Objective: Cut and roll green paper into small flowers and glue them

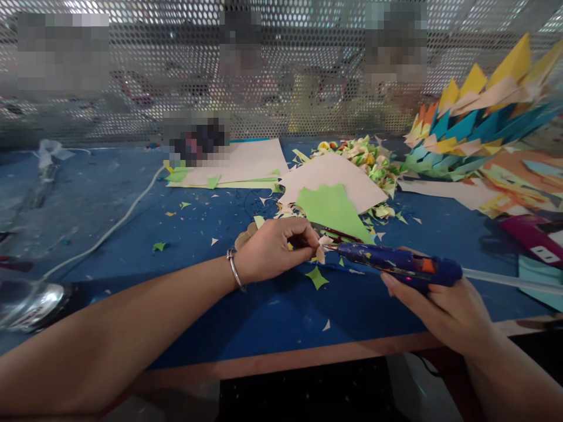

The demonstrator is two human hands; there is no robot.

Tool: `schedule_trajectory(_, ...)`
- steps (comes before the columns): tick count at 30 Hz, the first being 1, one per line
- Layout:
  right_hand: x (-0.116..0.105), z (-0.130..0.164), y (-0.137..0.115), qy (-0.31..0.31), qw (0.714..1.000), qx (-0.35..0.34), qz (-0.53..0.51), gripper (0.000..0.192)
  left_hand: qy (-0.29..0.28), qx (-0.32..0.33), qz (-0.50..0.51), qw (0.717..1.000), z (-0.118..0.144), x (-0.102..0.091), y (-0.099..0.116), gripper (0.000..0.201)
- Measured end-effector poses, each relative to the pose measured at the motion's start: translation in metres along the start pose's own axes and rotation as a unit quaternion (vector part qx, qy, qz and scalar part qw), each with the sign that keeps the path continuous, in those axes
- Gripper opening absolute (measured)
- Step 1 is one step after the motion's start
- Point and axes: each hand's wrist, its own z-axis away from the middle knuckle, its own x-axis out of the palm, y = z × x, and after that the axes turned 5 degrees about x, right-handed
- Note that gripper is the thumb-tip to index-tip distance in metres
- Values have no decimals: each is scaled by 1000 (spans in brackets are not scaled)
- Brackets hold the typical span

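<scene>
Here, seen from a head-worn camera looking down at a blue bench (109, 193) strewn with paper scraps:

Left hand: the left hand (275, 249) is closed, its fingertips pinching a small pale paper piece (323, 246) just above the bench top; a metal bangle (234, 268) sits on the wrist.

Right hand: the right hand (440, 305) is wrapped around the grip of a blue glue gun (396, 264), holding it level with its nozzle touching or almost touching the paper piece.

Paper piece: it looks thin, very light and easily creased; the fingertip pinch at its edge, away from the nozzle, seems the sensible hold.

Glue gun: it appears rigid and plastic, with a clear glue stick (510, 280) poking out behind; the tip is probably hot, so the handle is the place to hold.

Nearby: a green paper sheet (334, 211) lies on pale card just beyond the hands; a layered, spiky paper construction (475, 129) stands at the far right; a white cable (114, 225) trails across the left.
</scene>
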Motion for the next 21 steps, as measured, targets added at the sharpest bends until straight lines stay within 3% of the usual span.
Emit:
schedule_trajectory(7, -4, -2, -8, 7, 999, 24, -32, 34, 31, -11, 111, 993, 0, 5, -6, 5)
schedule_trajectory(13, -15, -8, 4, 24, 998, 40, -41, 38, 124, 18, 180, 976, -3, 5, -7, 11)
schedule_trajectory(17, -31, -17, 22, 59, 995, 67, 53, 37, 213, 5, 180, 960, -5, 0, -8, 13)
schedule_trajectory(21, -41, -32, 32, 102, 986, 53, 121, 35, 251, -8, 172, 953, -9, -5, -18, 16)
